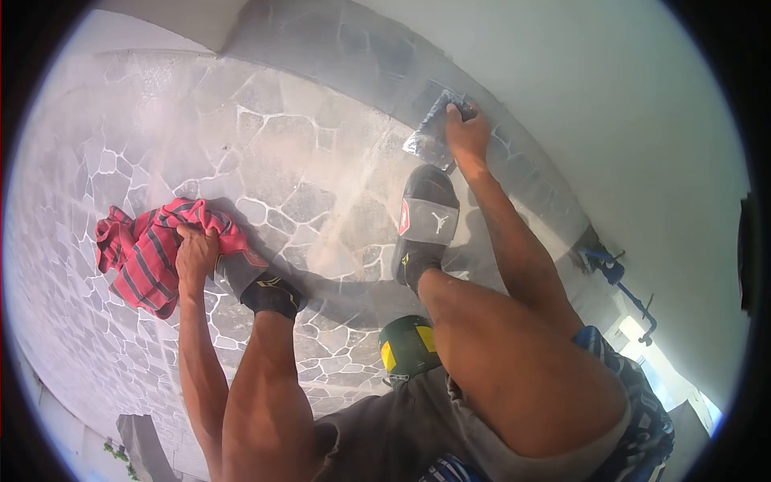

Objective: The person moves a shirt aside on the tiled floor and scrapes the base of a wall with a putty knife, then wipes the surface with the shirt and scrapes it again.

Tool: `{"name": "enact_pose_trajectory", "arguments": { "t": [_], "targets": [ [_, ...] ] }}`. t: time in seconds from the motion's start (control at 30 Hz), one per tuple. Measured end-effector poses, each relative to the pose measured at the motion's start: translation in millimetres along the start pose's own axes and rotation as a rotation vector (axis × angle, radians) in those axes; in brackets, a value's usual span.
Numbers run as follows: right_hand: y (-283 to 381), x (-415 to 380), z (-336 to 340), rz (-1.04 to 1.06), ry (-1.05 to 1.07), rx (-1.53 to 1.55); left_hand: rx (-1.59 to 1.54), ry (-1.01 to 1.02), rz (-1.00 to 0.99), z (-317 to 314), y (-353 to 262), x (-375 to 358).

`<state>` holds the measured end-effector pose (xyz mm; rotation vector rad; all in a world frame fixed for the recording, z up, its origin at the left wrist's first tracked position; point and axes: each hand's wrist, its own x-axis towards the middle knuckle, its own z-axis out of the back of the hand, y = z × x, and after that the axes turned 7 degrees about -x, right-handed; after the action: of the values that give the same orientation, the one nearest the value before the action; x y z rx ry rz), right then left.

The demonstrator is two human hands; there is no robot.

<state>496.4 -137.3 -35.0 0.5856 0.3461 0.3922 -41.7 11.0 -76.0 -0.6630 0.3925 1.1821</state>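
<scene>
While the left hand (195, 253) grips a striped cloth (140, 253), the right hand (467, 132) presses a trowel (434, 132) flat.

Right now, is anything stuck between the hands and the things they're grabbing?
Nothing visible. The left hand already grips the red striped cloth on the stone floor. The right hand presses straight on the grey pad near the white wall.

An outdoor building site at a house is shown: a stone-clad surface (281, 153) with white grout lines is seen beside a plain plastered wall (610, 104).
</scene>
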Motion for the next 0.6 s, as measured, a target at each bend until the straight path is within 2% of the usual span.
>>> {"name": "enact_pose_trajectory", "arguments": {
  "t": [0.13, 0.27, 0.37, 0.4, 0.5, 0.57, 0.6],
  "targets": [
    [38.7, 24.0, -20.1, 0.128, 0.005, -0.140, 0.057, -0.005, -0.034, -3.4, 3.4, 0.5],
    [-9.0, 33.8, -22.6, 0.097, -0.061, 0.007, 0.007, -0.043, 0.010, 3.5, -13.2, 2.5],
    [20.4, 42.7, -21.9, 0.060, 0.047, -0.243, 0.005, 0.019, 0.073, 15.3, -29.8, -6.9],
    [38.8, 41.3, -13.6, 0.079, 0.106, -0.215, 0.004, 0.004, 0.074, 13.1, -25.5, -4.2],
    [46.7, 59.9, 10.9, 0.424, 0.185, -0.499, 0.000, -0.034, 0.039, 7.6, -13.5, 2.0],
    [75.4, 59.6, 24.2, 0.598, 0.249, -0.589, -0.040, -0.037, 0.092, 11.0, -24.5, -4.9],
    [81.2, 55.5, 29.5, 0.678, 0.283, -0.633, 0.011, -0.010, 0.052, 2.4, -10.8, -0.6]
  ]
}}
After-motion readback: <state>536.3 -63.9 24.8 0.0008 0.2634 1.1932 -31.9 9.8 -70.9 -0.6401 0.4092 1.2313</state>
